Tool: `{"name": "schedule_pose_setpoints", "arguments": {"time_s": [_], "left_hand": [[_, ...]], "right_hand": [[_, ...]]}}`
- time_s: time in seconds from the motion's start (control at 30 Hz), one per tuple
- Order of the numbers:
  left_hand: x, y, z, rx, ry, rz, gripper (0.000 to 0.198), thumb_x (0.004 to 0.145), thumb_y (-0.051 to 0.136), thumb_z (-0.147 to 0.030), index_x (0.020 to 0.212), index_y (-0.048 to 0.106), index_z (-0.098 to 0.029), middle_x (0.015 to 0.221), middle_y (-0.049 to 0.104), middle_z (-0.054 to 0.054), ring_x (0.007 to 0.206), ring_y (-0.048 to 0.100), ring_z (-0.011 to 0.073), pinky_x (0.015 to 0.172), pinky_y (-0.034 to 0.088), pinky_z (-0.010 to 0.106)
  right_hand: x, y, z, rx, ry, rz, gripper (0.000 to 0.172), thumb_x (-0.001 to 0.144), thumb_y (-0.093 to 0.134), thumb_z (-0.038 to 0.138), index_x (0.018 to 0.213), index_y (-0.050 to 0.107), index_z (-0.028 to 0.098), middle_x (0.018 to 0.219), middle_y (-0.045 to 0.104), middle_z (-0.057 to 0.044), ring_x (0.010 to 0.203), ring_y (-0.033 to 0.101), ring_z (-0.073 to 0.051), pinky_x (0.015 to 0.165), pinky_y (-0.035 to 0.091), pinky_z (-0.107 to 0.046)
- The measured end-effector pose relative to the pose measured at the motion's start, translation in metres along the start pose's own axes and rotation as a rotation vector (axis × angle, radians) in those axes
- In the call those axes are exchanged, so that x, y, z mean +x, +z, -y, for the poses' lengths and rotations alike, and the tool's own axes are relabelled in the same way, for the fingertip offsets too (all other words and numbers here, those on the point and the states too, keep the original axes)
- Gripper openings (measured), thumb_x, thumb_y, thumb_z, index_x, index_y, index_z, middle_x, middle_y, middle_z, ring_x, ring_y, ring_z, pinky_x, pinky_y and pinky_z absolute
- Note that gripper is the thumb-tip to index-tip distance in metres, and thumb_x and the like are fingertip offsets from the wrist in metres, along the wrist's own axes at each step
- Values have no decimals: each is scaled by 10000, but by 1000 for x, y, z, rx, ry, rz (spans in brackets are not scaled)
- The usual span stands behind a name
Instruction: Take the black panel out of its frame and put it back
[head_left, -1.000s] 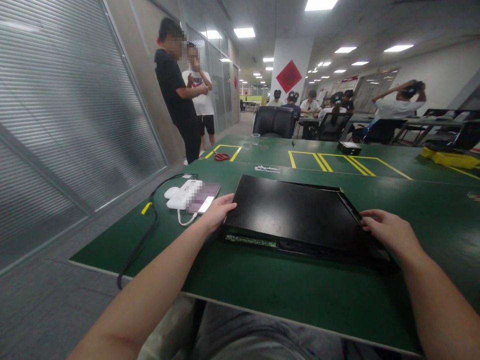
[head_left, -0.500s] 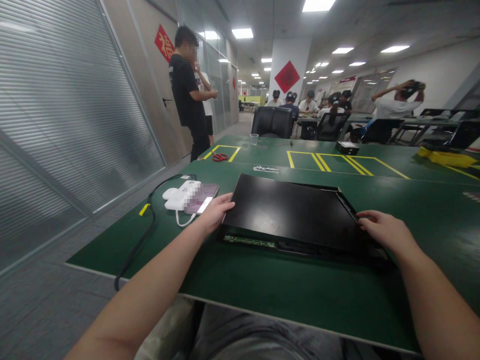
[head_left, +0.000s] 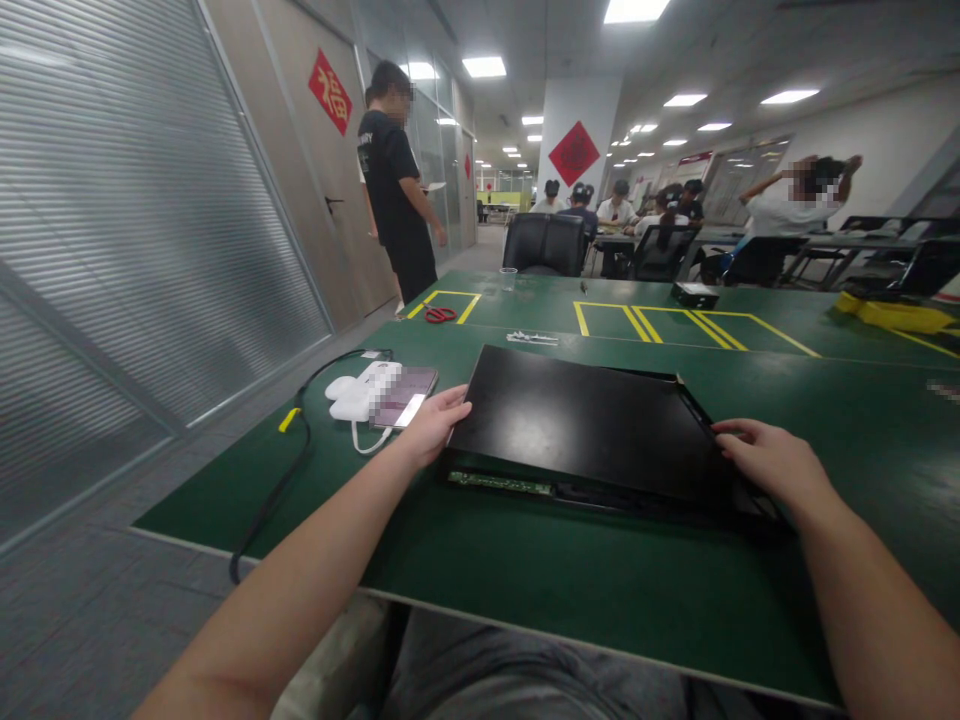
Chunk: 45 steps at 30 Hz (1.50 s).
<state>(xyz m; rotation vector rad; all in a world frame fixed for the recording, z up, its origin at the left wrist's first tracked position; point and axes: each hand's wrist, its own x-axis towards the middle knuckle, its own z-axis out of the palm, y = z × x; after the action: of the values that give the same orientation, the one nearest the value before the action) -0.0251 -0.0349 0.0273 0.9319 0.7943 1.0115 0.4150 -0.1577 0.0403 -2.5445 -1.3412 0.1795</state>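
A black display panel (head_left: 577, 420) lies tilted over a black frame (head_left: 645, 502), its left side raised. My left hand (head_left: 439, 425) is closed on the panel's left edge, thumb toward the near side. At the opposite edge, my right hand (head_left: 769, 460) pinches with thumb and forefinger where panel and frame meet; which of the two it grips is hard to see. A green circuit board strip (head_left: 499, 484) shows below the panel's near edge. The rest of the frame's inside is hidden under the panel.
Left of my left hand lie a phone (head_left: 405, 395), a white device (head_left: 360, 395) and a black cable (head_left: 300, 450). Farther off on the green table (head_left: 600, 590) are red-handled scissors (head_left: 440, 314), small white pieces (head_left: 532, 339), a clear cup (head_left: 508, 279) and a black box (head_left: 694, 295).
The panel has shifted very slightly to the right between my hands. In the background, the standing person in black has turned and lowered an arm.
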Motion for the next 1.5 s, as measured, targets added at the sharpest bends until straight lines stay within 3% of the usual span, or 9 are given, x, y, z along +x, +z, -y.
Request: {"name": "schedule_pose_setpoints", "arguments": {"time_s": [0.3,0.43,0.57,0.7,1.03,1.5], "left_hand": [[0,-2,-2,-63,-19,8,498,727,725,9,1211,716,-107,1160,768,154,1057,739,251,915,586,326],[0,-4,-1,-66,-1,36,550,709,759,-17,1249,702,-108,1162,766,162,1051,740,264,930,582,346],[0,-4,0,-59,-11,13,551,711,744,-8,1248,702,-120,1162,768,149,1031,744,251,890,594,330],[1,-4,0,-63,-10,4,516,703,734,7,1205,719,-111,1151,772,147,1032,742,240,870,588,303],[0,-2,-1,-49,-1,-6,479,683,734,-1,1149,737,-111,1151,773,141,1062,731,245,878,576,301],[2,-3,1,-19,-24,2,535,698,719,0,1220,711,-120,1172,765,154,1096,724,280,931,579,367]], "right_hand": [[3,2,-4,-1,0,-10,470,834,438,455,1124,748,251,1024,771,-89,970,687,-317,777,497,-400],[8,9,-11,23,-31,38,517,827,469,523,1180,721,241,1126,755,-103,1046,686,-325,866,523,-428],[9,19,-21,161,-317,128,781,703,626,662,1356,611,235,1330,676,-123,1198,637,-342,1011,522,-469],[5,23,-25,181,-585,166,920,664,707,693,1473,513,298,1519,529,-93,1399,478,-349,1160,404,-534],[1,20,-26,97,-629,253,1023,596,784,659,1523,471,358,1608,417,-79,1486,348,-380,1194,327,-588],[2,19,-24,146,-606,268,968,626,766,643,1499,504,319,1578,464,-84,1458,402,-354,1210,315,-551]]}}
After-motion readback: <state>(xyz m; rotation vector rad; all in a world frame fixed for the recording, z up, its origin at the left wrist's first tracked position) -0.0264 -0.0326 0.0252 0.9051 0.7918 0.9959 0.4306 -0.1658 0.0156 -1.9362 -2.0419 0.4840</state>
